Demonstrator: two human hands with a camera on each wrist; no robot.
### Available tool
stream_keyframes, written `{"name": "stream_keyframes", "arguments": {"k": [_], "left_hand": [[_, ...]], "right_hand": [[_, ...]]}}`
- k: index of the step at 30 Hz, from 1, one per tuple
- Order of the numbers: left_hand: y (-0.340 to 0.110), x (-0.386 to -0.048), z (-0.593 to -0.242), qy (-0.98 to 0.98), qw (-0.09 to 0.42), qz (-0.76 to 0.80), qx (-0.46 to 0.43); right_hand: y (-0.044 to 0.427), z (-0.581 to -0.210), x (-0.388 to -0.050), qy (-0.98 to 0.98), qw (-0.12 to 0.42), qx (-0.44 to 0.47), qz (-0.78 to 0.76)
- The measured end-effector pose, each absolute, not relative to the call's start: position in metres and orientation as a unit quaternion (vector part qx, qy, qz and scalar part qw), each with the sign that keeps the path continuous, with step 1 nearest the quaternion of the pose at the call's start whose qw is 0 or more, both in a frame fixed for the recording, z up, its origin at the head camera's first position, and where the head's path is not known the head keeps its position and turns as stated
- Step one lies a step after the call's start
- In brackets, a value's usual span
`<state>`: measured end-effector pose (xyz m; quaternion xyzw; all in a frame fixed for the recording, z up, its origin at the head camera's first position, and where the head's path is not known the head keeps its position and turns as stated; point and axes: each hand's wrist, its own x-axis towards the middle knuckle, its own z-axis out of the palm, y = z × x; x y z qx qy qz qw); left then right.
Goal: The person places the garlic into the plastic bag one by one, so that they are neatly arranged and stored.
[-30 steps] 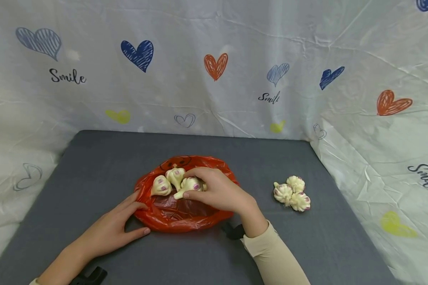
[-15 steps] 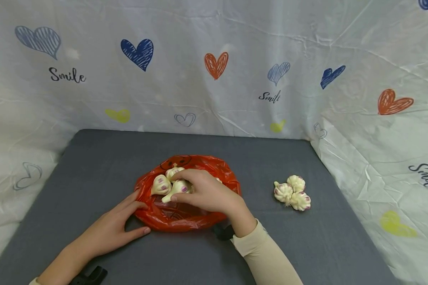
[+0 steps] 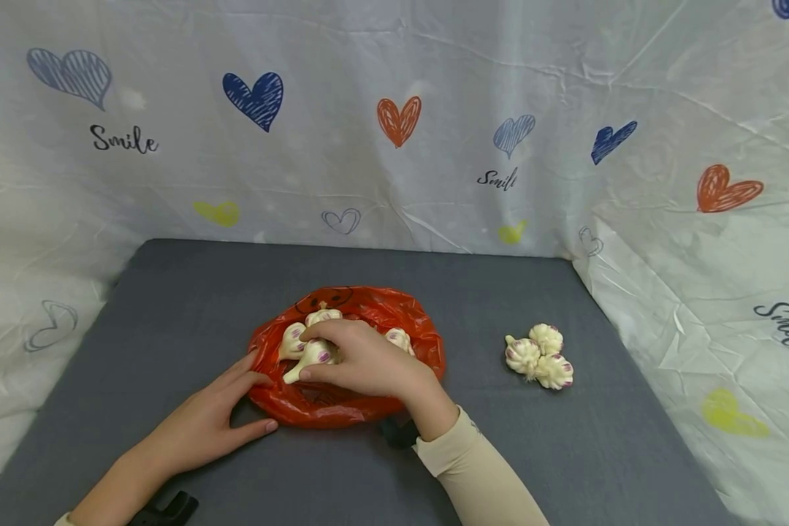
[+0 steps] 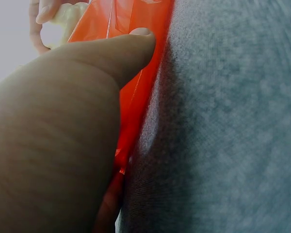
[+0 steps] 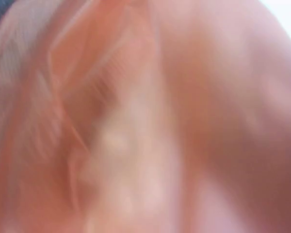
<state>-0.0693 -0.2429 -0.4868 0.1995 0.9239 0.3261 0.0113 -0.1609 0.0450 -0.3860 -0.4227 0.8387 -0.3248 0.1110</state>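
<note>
Shifting leftward, the garlic bulb pinched by the right hand nears two other bulbs inside the red bag, and a fourth bulb shows; the pinched bulb seems grouped, though unreleased. The left hand, fingers extended, touches the bag's rim.
</note>
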Motion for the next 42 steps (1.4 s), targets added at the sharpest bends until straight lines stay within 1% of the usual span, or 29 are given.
{"name": "stream_keyframes", "arguments": {"k": [17,30,35,42], "left_hand": [[-0.243,-0.069,-0.486,0.923,0.014,0.330,0.199],[-0.244,-0.068,-0.489,0.923,0.001,0.325,0.206],[-0.244,-0.068,-0.489,0.924,0.005,0.324,0.203],[-0.243,-0.070,-0.490,0.923,-0.001,0.325,0.208]], "right_hand": [[0.035,-0.404,-0.160,0.836,0.144,-0.423,-0.318],[0.024,-0.422,-0.158,0.829,0.165,-0.438,-0.305],[0.024,-0.424,-0.157,0.831,0.165,-0.441,-0.296],[0.024,-0.423,-0.158,0.830,0.171,-0.447,-0.287]]}}
